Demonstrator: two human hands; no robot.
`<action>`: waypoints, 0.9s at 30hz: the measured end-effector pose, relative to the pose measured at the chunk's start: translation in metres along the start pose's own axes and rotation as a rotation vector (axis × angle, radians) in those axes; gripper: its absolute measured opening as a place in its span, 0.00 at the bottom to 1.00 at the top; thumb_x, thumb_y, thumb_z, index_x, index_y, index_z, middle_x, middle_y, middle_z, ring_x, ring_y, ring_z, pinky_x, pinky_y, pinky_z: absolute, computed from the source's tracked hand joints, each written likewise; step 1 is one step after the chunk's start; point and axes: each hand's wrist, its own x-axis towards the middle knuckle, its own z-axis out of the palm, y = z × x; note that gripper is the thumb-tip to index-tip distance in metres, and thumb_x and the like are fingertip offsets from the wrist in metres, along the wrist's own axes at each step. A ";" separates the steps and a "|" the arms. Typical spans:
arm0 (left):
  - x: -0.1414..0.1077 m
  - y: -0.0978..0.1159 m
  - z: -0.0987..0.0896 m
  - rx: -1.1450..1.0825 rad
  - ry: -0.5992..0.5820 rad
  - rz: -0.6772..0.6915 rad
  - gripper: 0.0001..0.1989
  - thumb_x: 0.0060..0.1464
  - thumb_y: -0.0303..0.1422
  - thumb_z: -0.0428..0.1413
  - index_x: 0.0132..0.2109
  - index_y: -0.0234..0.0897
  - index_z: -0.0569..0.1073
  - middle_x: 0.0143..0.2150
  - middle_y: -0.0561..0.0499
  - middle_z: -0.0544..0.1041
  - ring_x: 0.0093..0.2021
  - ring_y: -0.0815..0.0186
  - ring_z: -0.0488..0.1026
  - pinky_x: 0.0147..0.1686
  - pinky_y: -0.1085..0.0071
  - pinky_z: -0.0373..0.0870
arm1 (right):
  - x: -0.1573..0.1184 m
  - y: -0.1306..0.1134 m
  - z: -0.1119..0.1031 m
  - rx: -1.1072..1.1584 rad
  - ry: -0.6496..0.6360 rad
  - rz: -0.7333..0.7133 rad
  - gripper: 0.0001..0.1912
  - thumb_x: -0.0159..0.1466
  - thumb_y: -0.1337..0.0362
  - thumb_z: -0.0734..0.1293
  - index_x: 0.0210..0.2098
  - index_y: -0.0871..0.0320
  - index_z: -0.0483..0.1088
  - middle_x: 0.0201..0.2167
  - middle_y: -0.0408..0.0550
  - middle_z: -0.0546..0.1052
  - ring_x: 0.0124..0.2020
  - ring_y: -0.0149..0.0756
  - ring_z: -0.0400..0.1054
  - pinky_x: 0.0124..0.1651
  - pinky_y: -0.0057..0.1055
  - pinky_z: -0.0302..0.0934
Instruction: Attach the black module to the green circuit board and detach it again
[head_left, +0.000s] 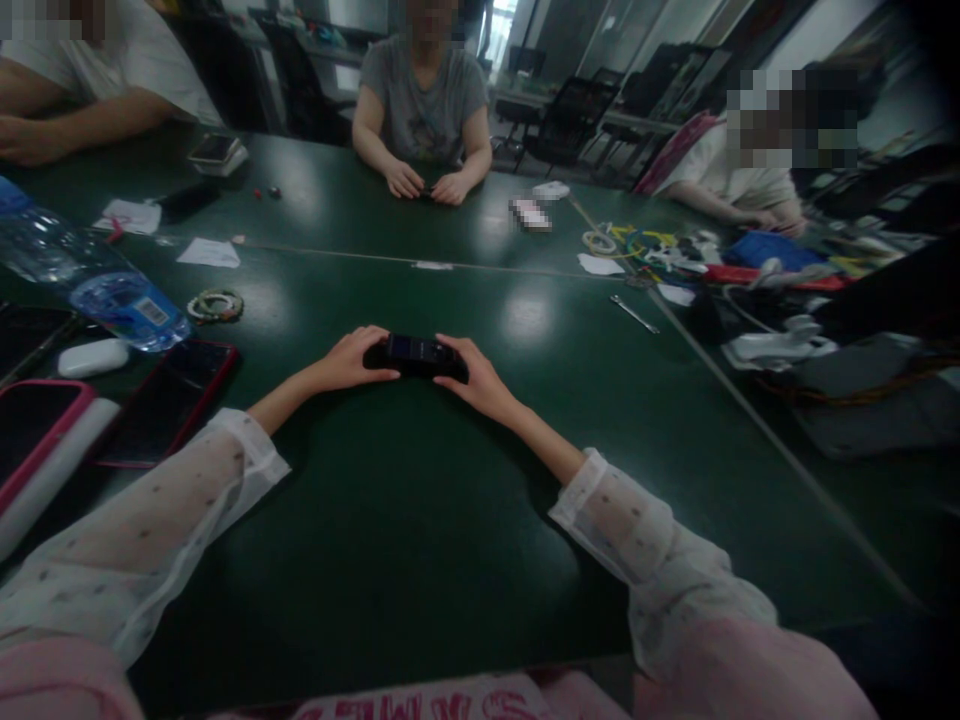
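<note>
A black, elongated device with a small dark screen [415,352] rests on or just above the green table [405,520], and its exact kind cannot be made out. My left hand [351,358] grips its left end, thumb along the near side and fingers behind. At the other end, my right hand [478,377] holds it the same way. Part of each end is hidden by my fingers. Faint light text shows on the screen.
To my left lie a water bottle [124,290], a red-edged phone [169,400], a pink-cased phone [37,430], a white case [94,357] and bracelets [215,305]. At right are a wrench [634,314], tangled cables [622,240] and grey equipment [870,390]. Three people sit around the table.
</note>
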 end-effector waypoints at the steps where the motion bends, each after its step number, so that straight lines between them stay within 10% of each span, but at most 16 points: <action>1: 0.000 0.000 0.000 0.001 -0.003 -0.005 0.32 0.51 0.56 0.60 0.56 0.41 0.69 0.56 0.43 0.70 0.55 0.50 0.69 0.54 0.51 0.67 | 0.000 0.000 0.000 -0.001 -0.006 -0.001 0.36 0.64 0.64 0.70 0.68 0.46 0.54 0.61 0.53 0.67 0.62 0.47 0.64 0.63 0.57 0.62; 27: 0.000 -0.006 0.002 -0.025 0.019 -0.002 0.34 0.50 0.53 0.62 0.57 0.41 0.67 0.57 0.42 0.71 0.54 0.50 0.69 0.53 0.51 0.67 | 0.001 -0.003 0.000 -0.006 0.106 -0.015 0.33 0.66 0.62 0.68 0.67 0.45 0.55 0.58 0.52 0.68 0.57 0.45 0.66 0.59 0.52 0.66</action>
